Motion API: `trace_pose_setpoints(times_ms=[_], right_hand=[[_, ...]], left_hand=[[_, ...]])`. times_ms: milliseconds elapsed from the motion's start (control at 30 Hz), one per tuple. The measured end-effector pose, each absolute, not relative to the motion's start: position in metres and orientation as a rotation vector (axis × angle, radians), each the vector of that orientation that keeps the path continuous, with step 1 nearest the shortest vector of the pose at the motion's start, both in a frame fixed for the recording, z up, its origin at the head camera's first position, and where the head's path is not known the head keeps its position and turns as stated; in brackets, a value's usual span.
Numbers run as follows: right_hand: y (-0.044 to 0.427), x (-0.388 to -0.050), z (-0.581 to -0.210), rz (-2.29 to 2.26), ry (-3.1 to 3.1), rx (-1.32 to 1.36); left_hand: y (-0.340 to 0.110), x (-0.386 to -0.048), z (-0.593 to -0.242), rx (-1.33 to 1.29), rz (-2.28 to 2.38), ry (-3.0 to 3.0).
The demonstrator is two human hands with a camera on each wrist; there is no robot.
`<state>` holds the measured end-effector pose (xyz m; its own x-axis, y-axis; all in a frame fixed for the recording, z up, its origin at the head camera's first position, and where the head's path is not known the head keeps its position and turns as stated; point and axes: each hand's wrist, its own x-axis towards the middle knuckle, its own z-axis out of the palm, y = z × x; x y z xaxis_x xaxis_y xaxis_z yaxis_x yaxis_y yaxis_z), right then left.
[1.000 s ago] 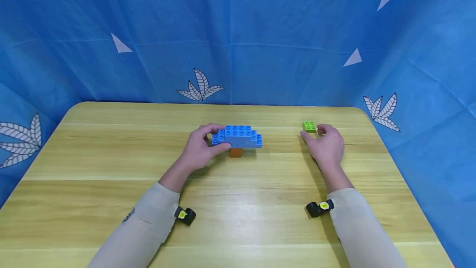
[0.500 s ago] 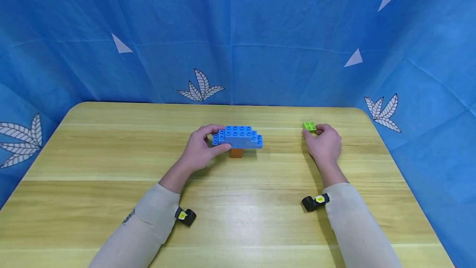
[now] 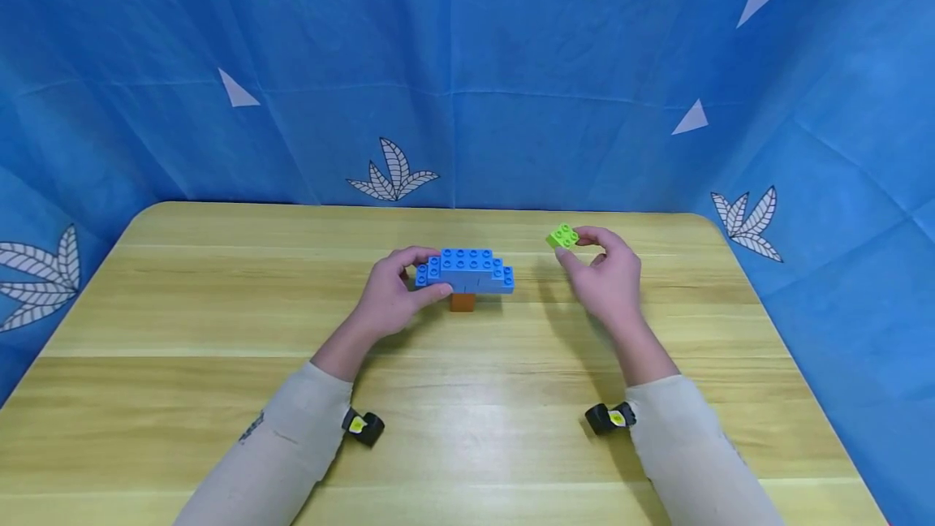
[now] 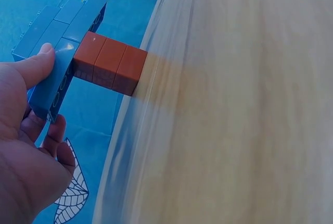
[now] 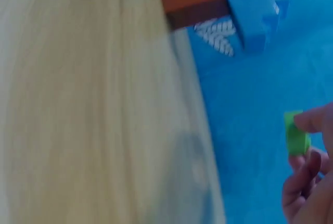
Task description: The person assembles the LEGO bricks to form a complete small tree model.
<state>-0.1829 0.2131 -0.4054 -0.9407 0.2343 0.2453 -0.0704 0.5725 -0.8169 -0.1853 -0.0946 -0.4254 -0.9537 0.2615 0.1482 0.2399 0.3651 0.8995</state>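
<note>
A stepped stack of blue building bricks (image 3: 467,266) sits on a narrow column of brown bricks (image 3: 463,302), which stands upright on the table. In the left wrist view the column (image 4: 110,63) shows several brown bricks joined together. My left hand (image 3: 389,292) grips the left end of the blue stack, thumb on the near side and fingers behind. To the right, my right hand (image 3: 606,274) pinches a small lime-green brick (image 3: 563,237) between thumb and fingers, raised above the table and slightly turned. The green brick (image 5: 297,133) also appears in the right wrist view.
The wooden table (image 3: 467,428) has rounded back corners. Behind it hangs a blue curtain (image 3: 453,79) with white triangles and leaf prints. A black wrist camera is strapped to each sleeve.
My right hand has taken hold of the green brick, lifted it off the table and carried it left toward the blue stack. My left hand keeps its grip and has not moved.
</note>
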Motion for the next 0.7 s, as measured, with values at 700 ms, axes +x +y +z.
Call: trace_pose_setpoints(times_ms=[700], right_hand=[[0.146, -0.165, -0.353, 1.43, -2.394, 0.707]], left_hand=[[-0.093, -0.188, -0.426, 0.457, 1.703, 2.553]])
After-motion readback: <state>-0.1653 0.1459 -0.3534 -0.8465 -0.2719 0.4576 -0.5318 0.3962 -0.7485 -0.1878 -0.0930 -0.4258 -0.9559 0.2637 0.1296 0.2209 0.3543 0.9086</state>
